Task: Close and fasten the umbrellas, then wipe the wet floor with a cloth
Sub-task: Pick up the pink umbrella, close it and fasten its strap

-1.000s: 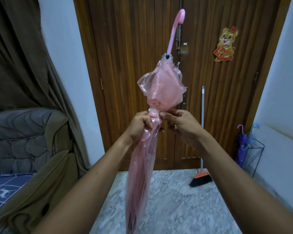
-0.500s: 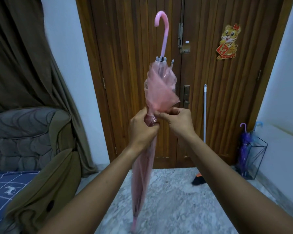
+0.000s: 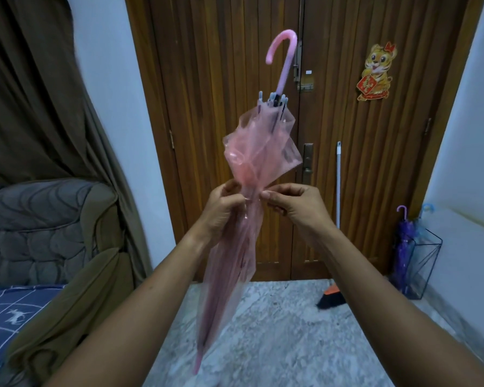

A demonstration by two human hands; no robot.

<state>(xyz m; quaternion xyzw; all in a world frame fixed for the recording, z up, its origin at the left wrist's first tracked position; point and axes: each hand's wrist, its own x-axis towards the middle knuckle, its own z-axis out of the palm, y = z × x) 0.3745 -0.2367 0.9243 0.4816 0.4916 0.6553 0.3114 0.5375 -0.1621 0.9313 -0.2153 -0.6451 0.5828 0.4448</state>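
Grey-white marble floor (image 3: 277,331) runs from a double wooden door (image 3: 221,79) toward the camera, edged at the left by a brown curtain (image 3: 39,93) that drapes down over a bed (image 3: 6,311) with a blue sheet and a rolled grey quilt (image 3: 39,227). White walls flank the door on both sides. A tiger sticker (image 3: 376,72) is stuck high on the right door leaf. A broom (image 3: 338,185) leans upright against that leaf, its black and orange head on the floor just beside the right forearm. In the right corner a wire rack (image 3: 428,263) stands against the wall, with a purple umbrella (image 3: 403,247) and a blue umbrella (image 3: 426,208) in it, handles up. The open stretch of floor lies between the draped curtain and the rack, with the door at its far end. Both arms reach out over it at the middle of the view, holding a pink umbrella (image 3: 260,152) off the floor, hooked handle up, tip down and tilted toward the lower left. The left hand (image 3: 224,210) is curled round the gathered canopy at its waist. The right hand (image 3: 294,205) pinches the same waist from the other side with thumb and bent fingers. Above the hands the clear pink canopy flares loosely; below them it hangs narrow.
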